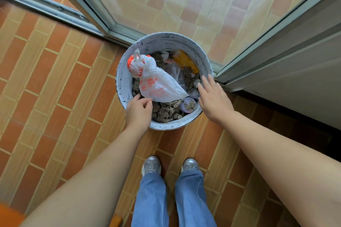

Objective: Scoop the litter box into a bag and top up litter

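A round white bucket [123, 86] stands on the tiled floor by a glass door. Inside it lie clumps of grey-brown litter [167, 110] and a knotted white plastic bag with orange print [156, 84]. My left hand [138, 111] hovers over the bucket's near left rim, fingers curled and apart, just touching or just clear of the bag's lower edge. My right hand [214, 97] is spread flat over the right rim, holding nothing.
An orange bottle [186, 60] and other rubbish lie at the back of the bucket. Aluminium door frames [96, 18] and glass panes stand behind and to the right. My shoes [170, 167] are just short of the bucket.
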Demonstrator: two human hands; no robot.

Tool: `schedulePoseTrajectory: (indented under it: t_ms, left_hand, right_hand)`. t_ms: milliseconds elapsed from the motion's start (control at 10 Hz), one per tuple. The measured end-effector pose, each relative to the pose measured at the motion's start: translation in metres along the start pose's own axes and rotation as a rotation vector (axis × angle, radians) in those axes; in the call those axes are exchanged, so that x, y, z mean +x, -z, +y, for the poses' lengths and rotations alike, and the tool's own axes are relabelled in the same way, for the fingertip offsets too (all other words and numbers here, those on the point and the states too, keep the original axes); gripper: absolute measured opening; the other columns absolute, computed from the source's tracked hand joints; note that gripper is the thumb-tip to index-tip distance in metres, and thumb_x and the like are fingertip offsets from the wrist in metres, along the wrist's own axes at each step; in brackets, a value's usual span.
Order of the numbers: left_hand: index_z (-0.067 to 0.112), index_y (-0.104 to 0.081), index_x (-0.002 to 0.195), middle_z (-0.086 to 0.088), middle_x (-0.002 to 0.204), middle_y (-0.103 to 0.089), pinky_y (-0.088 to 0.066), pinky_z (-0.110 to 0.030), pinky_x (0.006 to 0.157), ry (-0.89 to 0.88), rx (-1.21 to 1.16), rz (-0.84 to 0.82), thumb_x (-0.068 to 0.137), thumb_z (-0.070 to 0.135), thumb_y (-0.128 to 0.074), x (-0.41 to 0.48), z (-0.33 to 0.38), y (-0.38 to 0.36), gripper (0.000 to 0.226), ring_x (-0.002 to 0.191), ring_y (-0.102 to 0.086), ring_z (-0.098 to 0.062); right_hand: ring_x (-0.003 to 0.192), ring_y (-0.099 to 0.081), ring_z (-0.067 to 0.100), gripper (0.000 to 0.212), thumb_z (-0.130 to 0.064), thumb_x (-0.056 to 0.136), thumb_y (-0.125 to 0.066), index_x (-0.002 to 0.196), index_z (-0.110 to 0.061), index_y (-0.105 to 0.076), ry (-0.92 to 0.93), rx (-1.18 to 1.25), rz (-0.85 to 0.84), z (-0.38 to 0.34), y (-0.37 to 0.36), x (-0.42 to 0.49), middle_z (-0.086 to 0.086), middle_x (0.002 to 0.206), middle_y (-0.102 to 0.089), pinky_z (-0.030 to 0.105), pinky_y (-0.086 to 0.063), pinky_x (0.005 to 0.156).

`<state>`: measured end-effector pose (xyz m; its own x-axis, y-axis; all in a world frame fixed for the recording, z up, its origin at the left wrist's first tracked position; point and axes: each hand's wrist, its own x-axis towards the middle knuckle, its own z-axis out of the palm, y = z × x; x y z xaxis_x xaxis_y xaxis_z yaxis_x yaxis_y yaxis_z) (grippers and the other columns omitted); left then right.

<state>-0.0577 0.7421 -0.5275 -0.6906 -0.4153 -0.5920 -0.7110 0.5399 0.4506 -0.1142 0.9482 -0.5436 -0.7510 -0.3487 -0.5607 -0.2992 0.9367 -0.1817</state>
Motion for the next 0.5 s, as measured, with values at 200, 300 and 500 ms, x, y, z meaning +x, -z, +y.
schedulePoseTrajectory:
  t_ms: [200, 300, 500]
  left_hand:
    - [0.015, -0.068, 0.097, -0.001, 0.129, -0.056, -0.009, -0.049, 0.117, -0.147, 0.369, 0.078, 0.096, 0.029, -0.043, -0.01, -0.001, 0.02, 0.028, 0.129, -0.04, -0.022]
    - [0.013, -0.065, 0.091, -0.001, 0.11, -0.063, -0.022, -0.043, 0.112, -0.217, 0.407, 0.098, 0.094, 0.027, -0.048, -0.013, 0.007, 0.035, 0.022, 0.113, -0.05, -0.022]
    - [0.013, -0.064, 0.09, -0.001, 0.108, -0.063, -0.031, -0.037, 0.101, -0.337, 0.385, 0.119, 0.092, 0.027, -0.053, -0.034, 0.046, 0.072, 0.018, 0.108, -0.051, -0.021]
  right_hand:
    - [0.147, 0.005, 0.021, 0.047, -0.025, 0.102, -0.025, 0.148, -0.016, -0.021, 0.003, 0.079, -0.022, 0.0, 0.01, -0.003, 0.004, 0.159, -0.004, 0.042, -0.008, 0.118]
    - [0.145, -0.011, 0.024, 0.038, -0.024, 0.102, -0.03, 0.132, -0.014, -0.052, -0.025, 0.169, 0.019, -0.004, 0.023, -0.008, 0.006, 0.156, -0.021, 0.043, -0.019, 0.117]
    - [0.133, -0.036, 0.026, 0.035, -0.026, 0.099, -0.041, 0.09, -0.008, -0.068, -0.036, 0.23, 0.249, -0.016, 0.069, -0.034, 0.006, 0.141, -0.047, 0.044, -0.036, 0.104]
